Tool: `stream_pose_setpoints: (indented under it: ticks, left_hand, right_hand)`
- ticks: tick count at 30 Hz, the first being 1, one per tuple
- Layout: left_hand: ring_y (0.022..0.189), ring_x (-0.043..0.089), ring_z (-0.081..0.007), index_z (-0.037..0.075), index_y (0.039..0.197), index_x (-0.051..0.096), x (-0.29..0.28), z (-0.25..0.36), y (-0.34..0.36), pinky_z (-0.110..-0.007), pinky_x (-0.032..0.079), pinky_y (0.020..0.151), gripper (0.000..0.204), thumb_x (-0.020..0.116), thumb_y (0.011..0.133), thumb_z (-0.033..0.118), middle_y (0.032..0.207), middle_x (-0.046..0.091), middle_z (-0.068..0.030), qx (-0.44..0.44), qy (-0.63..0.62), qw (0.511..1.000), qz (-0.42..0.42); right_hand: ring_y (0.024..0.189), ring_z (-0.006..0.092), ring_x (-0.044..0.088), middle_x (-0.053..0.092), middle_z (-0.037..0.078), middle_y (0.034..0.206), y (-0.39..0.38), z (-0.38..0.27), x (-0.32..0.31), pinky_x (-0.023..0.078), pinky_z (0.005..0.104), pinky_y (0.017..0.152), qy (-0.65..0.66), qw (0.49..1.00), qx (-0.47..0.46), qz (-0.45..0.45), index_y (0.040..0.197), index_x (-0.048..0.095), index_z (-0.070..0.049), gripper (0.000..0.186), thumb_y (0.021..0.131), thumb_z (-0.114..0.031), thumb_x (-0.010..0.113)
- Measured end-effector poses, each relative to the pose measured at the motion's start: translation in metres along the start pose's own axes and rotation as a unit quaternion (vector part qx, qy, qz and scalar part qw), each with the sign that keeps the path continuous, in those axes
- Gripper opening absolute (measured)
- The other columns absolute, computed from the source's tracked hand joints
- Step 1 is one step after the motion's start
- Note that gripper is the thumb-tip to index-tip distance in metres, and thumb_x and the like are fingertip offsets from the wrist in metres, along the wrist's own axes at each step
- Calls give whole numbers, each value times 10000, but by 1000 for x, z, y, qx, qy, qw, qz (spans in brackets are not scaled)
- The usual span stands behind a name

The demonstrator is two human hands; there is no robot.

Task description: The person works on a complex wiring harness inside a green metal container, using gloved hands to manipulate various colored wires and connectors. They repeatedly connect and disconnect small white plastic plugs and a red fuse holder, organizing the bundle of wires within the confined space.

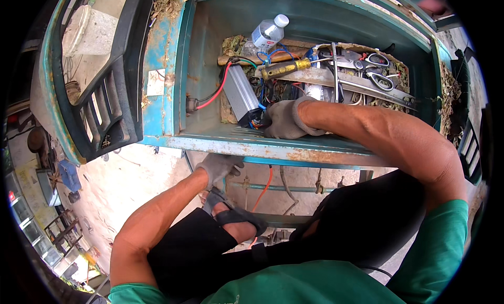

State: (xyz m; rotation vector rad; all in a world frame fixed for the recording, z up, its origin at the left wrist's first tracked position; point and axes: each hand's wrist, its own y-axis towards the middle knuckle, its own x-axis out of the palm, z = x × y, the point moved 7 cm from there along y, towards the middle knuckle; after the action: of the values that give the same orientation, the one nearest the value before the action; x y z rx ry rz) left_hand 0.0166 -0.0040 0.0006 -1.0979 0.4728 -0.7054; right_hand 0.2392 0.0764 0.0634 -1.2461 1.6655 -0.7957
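Right hand point(283, 120), gloved, is down inside the teal compartment point(210, 52), fingers curled around the wire bundle point(255, 124) at the near end of the silver box point(240, 94). Looks like a grip, though the wires are mostly hidden under the glove. Left hand point(219, 167), also gloved, is below the compartment's rusty lip, pressed against the frame; can't tell if it's gripping anything. Just past the right hand lie a yellow screwdriver point(286, 68), scissors point(379, 73) and a water bottle point(269, 32).

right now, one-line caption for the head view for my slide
Gloved right hand at the wires of a silver box in a teal compartment; gloved left hand under its rusty sill.
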Motion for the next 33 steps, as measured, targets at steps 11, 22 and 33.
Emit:
stream_pose_setpoints:
  ticks: [11, 22, 33]
  left_hand:
    - [910, 715, -178, -15, 1387, 629, -17, 120, -188, -328, 567, 838, 494, 659, 967, 243, 1009, 754, -94, 115, 326, 937, 48]
    - [841, 710, -123, -2, 1294, 705, -17, 241, -174, -303, 564, 749, 358, 625, 998, 182, 963, 763, -113, 293, 328, 883, 164]
    - [1142, 678, -396, 46, 1281, 713, -4, 248, -43, -457, 514, 1016, 446, 630, 966, 351, 1244, 715, -208, 175, 595, 784, 23]
  right_hand:
    - [976, 129, 703, 748, 84, 1091, -130, 47, -30, 583, 272, 823, 317, 930, -149, 114, 1312, 685, 21, 441, 1021, -311, 660]
    - [815, 94, 728, 775, 64, 1039, -130, 115, -29, 603, 264, 714, 385, 898, -172, 126, 1279, 675, -1, 351, 1055, -262, 604]
    - [850, 227, 732, 768, 127, 932, -130, 117, -45, 578, 354, 820, 174, 939, -200, 220, 1089, 758, -12, 296, 924, -225, 636]
